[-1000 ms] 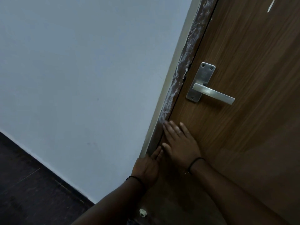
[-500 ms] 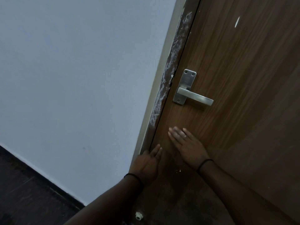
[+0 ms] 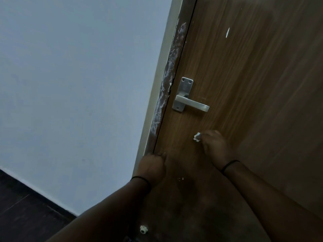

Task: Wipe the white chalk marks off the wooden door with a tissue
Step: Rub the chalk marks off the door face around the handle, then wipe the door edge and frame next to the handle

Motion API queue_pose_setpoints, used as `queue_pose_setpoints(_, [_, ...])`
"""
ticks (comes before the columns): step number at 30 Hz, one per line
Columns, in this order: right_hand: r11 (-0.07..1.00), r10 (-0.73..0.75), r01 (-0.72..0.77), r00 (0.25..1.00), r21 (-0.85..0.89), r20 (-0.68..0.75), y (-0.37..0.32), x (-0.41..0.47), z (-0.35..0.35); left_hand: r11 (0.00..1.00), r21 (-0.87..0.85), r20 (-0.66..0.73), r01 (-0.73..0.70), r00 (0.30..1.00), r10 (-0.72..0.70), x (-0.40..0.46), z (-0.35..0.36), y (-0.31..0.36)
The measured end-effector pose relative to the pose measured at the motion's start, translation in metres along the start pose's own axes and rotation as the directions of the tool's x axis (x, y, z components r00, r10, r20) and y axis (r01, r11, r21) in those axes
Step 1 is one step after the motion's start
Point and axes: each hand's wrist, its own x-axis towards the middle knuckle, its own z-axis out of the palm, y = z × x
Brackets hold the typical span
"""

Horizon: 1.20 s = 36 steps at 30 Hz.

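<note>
The brown wooden door [image 3: 244, 84] fills the right side of the head view. White chalk smears [image 3: 170, 74] run down the door frame strip left of the door's edge. A short white mark [image 3: 227, 32] sits high on the door, and small white specks [image 3: 180, 179] lie low on it. My right hand [image 3: 214, 144] is below the lever, fingers curled round a small crumpled white tissue [image 3: 197, 137] held against the door. My left hand [image 3: 153, 167] rests at the door's edge with its fingers curled in.
A silver lever handle [image 3: 190, 102] on its plate sits above my right hand. A pale wall [image 3: 78, 84] fills the left, with dark floor [image 3: 21, 215] at the bottom left. A small white doorstop [image 3: 143, 229] sits low by the door.
My right hand has slid right, away from the door's edge, and curled from flat to gripping the tissue, which now shows. My left hand's fingers have curled in. The camera has shifted.
</note>
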Motion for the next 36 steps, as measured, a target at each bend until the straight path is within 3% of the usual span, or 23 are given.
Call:
queue_pose_setpoints(2, [0.923, 0.258, -0.246, 0.966, 0.296, -0.002, -0.017, 0.003, -0.001, 0.982, -0.18, -0.071, 0.052, 0.995, -0.066, -0.003, -0.011, 0.007])
queue_pose_setpoints(5, [0.562, 0.486, -0.527, 0.834, 0.637, 0.262, -0.04, 0.002, 0.0, 0.899, -0.434, -0.145, 0.054, 0.981, -0.129, -0.005, -0.034, 0.013])
queue_pose_setpoints(6, [0.444, 0.511, -0.563, 0.798, 0.697, 0.319, -0.046, 0.001, -0.002, 0.865, -0.501, -0.163, 0.043, 0.976, -0.143, -0.006, -0.042, 0.015])
queue_pose_setpoints(8, [0.305, 0.529, -0.59, 0.757, 0.747, 0.382, -0.057, 0.0, -0.01, 0.752, -0.658, -0.127, 0.037, 0.979, -0.16, -0.009, -0.059, 0.021])
queue_pose_setpoints(10, [0.228, 0.522, -0.586, 0.748, 0.777, 0.411, -0.069, 0.001, -0.022, 0.573, -0.818, -0.037, 0.053, 0.989, -0.144, -0.015, -0.073, 0.026])
queue_pose_setpoints(13, [0.145, 0.541, -0.57, 0.73, 0.809, 0.417, -0.084, 0.006, -0.039, 0.442, -0.896, -0.019, 0.037, 0.992, -0.121, -0.022, -0.087, 0.035])
queue_pose_setpoints(18, [0.176, 0.566, -0.564, 0.729, 0.807, 0.386, -0.108, 0.016, -0.058, 0.304, -0.952, -0.069, 0.028, 0.951, -0.302, -0.036, -0.116, 0.05])
queue_pose_setpoints(22, [0.205, 0.553, -0.538, 0.753, 0.818, 0.356, -0.126, 0.023, -0.069, 0.369, -0.929, -0.134, 0.026, 0.906, -0.401, -0.041, -0.132, 0.05])
queue_pose_setpoints(26, [0.281, 0.588, -0.534, 0.753, 0.797, 0.296, -0.133, 0.031, -0.067, 0.411, -0.912, -0.2, -0.014, 0.889, -0.412, -0.039, -0.133, 0.051])
queue_pose_setpoints(30, [0.338, 0.656, -0.546, 0.72, 0.767, 0.224, -0.128, 0.043, -0.06, 0.528, -0.843, -0.335, -0.103, 0.868, -0.365, -0.032, -0.122, 0.052])
queue_pose_setpoints(36, [0.288, 0.578, -0.567, 0.745, 0.772, 0.332, -0.117, 0.068, -0.05, 0.532, -0.83, -0.419, -0.168, 0.818, -0.395, -0.002, -0.113, 0.037])
